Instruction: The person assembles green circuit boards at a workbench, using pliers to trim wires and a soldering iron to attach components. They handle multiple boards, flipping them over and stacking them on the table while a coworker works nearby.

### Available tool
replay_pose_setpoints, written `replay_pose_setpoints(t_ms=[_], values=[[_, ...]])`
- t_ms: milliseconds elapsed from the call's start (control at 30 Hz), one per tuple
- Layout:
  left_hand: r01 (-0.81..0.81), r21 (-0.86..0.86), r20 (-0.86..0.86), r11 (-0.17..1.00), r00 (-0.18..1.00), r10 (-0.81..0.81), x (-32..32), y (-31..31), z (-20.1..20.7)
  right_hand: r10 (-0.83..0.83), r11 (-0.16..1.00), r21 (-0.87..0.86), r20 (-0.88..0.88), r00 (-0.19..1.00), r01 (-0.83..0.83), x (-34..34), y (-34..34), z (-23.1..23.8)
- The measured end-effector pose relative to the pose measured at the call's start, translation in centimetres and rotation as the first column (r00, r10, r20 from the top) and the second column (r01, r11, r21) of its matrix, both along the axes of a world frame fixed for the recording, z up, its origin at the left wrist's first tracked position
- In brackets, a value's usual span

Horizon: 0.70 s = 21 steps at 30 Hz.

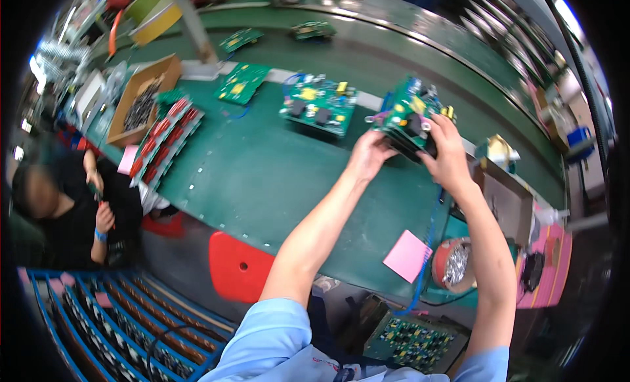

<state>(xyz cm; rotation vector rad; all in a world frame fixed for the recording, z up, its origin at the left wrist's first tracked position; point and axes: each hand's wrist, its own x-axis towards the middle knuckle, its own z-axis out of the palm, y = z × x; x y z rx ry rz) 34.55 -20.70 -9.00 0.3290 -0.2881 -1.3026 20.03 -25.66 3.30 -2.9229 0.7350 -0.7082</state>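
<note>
Between my two hands is a green circuit board (408, 117) crowded with parts, tilted above the far side of the green bench. My left hand (371, 155) grips its lower left edge, and my right hand (448, 152) wraps round its right side, the thumb low. Some of the fingers are hidden by the board. Just left of it a similar populated board (319, 106) lies on the bench. Farther left rests a flatter green board (241, 83) with yellow parts and a blue wire.
Cardboard box (144, 100) of small dark parts and red-and-white component rack (165, 140) stand left. Pink paper (407, 256), red tub of metal bits (453, 264) and open carton (504, 198) lie right. Red stool (240, 267) sits below the bench; another person (79, 205) works at left.
</note>
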Motion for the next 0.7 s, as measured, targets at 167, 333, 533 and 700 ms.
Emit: replay_pose_setpoints(t_ms=[167, 333, 533, 700], values=[[0.060, -0.167, 0.133, 0.984, 0.990, -0.038, -3.8, 4.9, 6.6, -0.075, 0.983, -0.155, 0.149, 0.986, 0.098, -4.8, 7.2, 4.7], [0.249, -0.108, 0.166, 0.963, 0.959, -0.229, -12.9, 9.1, 11.7, -0.240, 0.904, -0.292, 0.261, 0.935, 0.314, -15.4, 14.7, 7.8], [0.564, 0.121, 0.326, 0.817, 0.755, -0.569, -26.6, 18.8, 10.4, -0.556, 0.724, -0.282, 0.301, 0.774, 0.630, -29.8, 29.7, 6.3], [0.843, 0.322, 0.088, 0.432, 0.428, -0.900, -40.1, 29.6, 6.5, -0.882, 0.431, -0.055, 0.186, 0.434, 0.900, -38.7, 46.0, 0.8]])
